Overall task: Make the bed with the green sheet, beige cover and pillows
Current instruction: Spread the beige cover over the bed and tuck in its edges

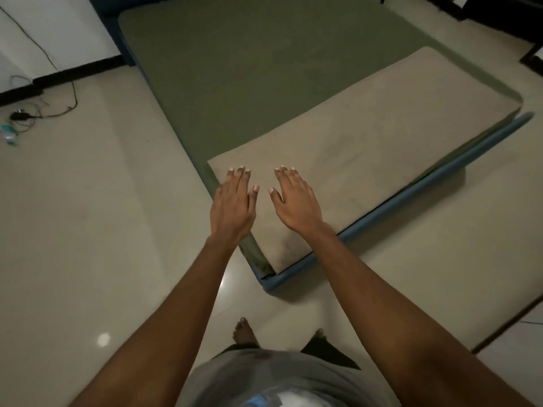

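Observation:
The green sheet covers the mattress of a low bed with a blue frame. A folded beige cover lies flat across the near end of the bed. My left hand and my right hand are side by side over the cover's near-left corner, palms down, fingers straight and spread. Neither hand holds anything; whether they touch the cover I cannot tell. No pillows are in view.
Pale tiled floor surrounds the bed. Tangled cables and a small plastic item lie on the floor at the far left by the wall. Dark furniture stands at the far right. My bare feet stand at the bed's near corner.

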